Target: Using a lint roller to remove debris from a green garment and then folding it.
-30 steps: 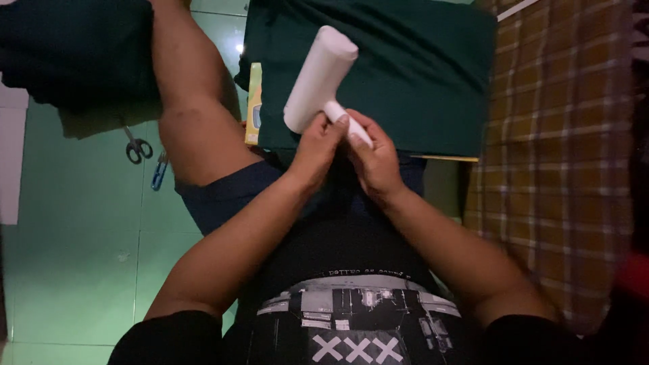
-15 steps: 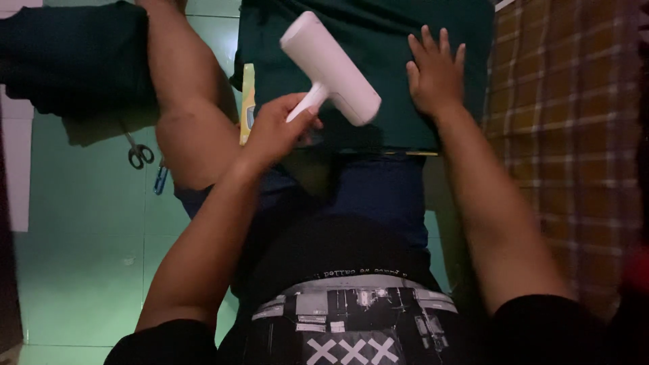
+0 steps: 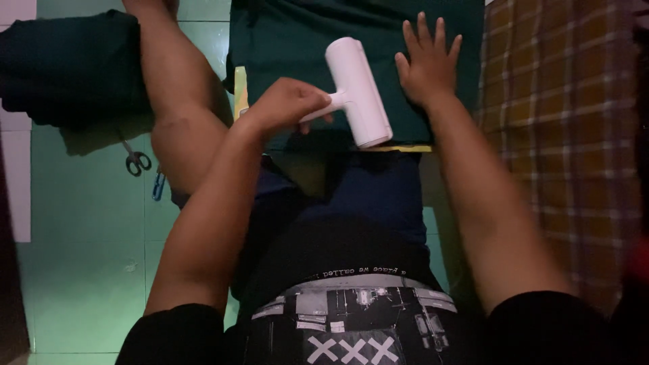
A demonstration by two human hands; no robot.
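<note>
The person sits on the green tiled floor [image 3: 88,270] with a dark green cloth [image 3: 291,40] laid out ahead of the knees, and the white lint roller [image 3: 357,91] lies across it, barrel down near the cloth's near edge. The left hand [image 3: 284,105] is closed around the roller's short handle, fingers curled tight, while the right hand [image 3: 427,64] lies flat with fingers spread, pressing the cloth just beside the roller's far end. The likeliest trouble, to my eye, is the cloth bunching or sliding if that flat hand eases off, since the sticky barrel would drag the fabric along with it. The barrel also sits close to the yellowish edge [image 3: 399,148] under the cloth, so a stroke toward the body could run off the fabric altogether. The roller looks clean and smooth, a plain white cylinder on a stubby handle, tilted at an angle to the cloth's edge. Scissors [image 3: 135,161] lie well apart on the floor to the left, beside another dark folded cloth [image 3: 67,67].
</note>
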